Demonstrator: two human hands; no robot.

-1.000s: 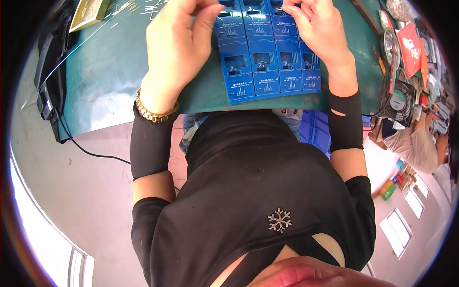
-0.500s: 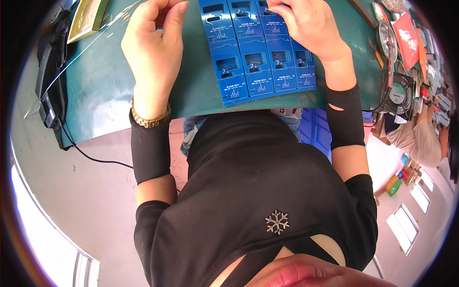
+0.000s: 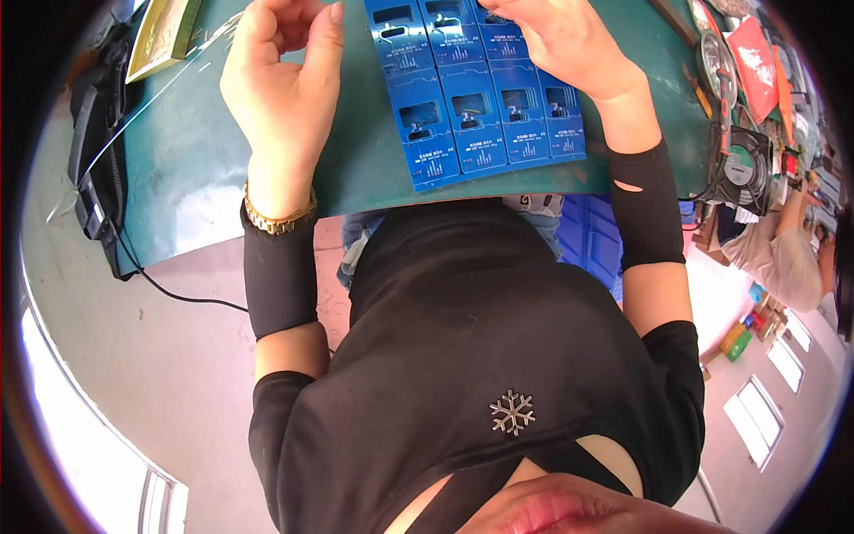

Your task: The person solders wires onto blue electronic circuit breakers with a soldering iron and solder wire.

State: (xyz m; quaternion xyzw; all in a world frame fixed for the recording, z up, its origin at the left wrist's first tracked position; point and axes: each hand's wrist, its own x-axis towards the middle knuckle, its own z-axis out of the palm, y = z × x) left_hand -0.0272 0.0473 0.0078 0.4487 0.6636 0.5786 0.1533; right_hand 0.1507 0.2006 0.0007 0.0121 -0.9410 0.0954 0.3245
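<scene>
A panel of blue circuit boards [image 3: 480, 155] lies on the green work table, its boards in rows with cut-out windows and white print. My right hand [image 3: 574, 44] is over the panel's far right part, fingers drawn together in a pinch. The tips reach the upper edge of the view, so what they hold cannot be made out. To the left of the panel my left hand [image 3: 283, 84] is raised over the table, fingers curled and thumb up. Anything in its fingers is hidden or too small to name. A gold watch [image 3: 279, 220] circles my left wrist.
A shallow yellowish tray [image 3: 166, 40] sits at the far left, thin wire-like pieces beside it. The green table [image 3: 191, 178] has a black bag-like object [image 3: 98, 169] at its left edge. At right are a small fan [image 3: 745, 171], a red item [image 3: 754, 67] and another person's arm [image 3: 778, 254].
My right hand has moved slightly up and left, its fingertips nearer the upper edge. The left hand has shifted a little left. Against the view, the panel sits slightly higher.
</scene>
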